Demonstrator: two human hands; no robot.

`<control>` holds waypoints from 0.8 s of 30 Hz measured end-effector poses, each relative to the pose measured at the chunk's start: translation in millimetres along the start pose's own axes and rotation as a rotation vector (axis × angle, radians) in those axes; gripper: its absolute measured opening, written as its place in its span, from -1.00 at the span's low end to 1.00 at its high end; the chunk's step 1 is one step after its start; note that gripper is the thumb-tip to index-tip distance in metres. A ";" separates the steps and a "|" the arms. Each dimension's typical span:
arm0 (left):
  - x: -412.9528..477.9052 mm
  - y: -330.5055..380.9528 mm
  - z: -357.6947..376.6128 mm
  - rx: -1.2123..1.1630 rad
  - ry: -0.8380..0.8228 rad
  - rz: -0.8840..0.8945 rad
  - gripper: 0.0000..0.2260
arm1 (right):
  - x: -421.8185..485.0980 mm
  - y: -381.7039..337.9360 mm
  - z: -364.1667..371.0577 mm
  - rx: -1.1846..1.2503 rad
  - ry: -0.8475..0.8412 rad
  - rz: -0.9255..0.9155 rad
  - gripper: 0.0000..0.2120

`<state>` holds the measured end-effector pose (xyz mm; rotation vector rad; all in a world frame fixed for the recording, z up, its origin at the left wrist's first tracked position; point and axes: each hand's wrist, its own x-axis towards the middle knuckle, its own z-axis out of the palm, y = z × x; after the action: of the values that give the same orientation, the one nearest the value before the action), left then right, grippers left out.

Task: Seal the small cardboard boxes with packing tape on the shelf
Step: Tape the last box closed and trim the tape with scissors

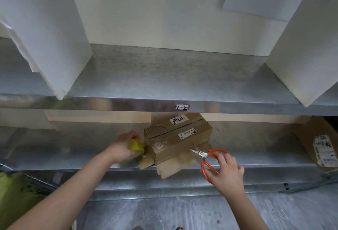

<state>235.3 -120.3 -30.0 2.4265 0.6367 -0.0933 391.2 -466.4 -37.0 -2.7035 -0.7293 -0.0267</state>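
A small brown cardboard box (175,142) with white labels lies on the lower metal shelf (73,149), hanging a little over its front edge. My left hand (122,147) grips a yellowish roll of packing tape (136,145) pressed against the box's left end. My right hand (226,173) holds orange-handled scissors (208,158), whose blades point at the box's right front corner. A second cardboard box (175,120) sits just behind the first, partly hidden under the upper shelf.
The upper metal shelf (164,81) carries tall white boxes at left (45,34) and right (301,47). Another labelled cardboard box (318,145) lies at the right end of the lower shelf. A green object (16,189) shows at lower left above the grey floor.
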 end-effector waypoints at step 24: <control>-21.2 37.0 23.8 0.011 0.227 -0.219 -0.53 | 102.5 97.1 19.3 0.014 -0.205 0.041 -0.60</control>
<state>235.8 -168.9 -24.1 2.3898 1.0052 0.0907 526.6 -489.1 -75.3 -2.7339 -0.7275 0.2687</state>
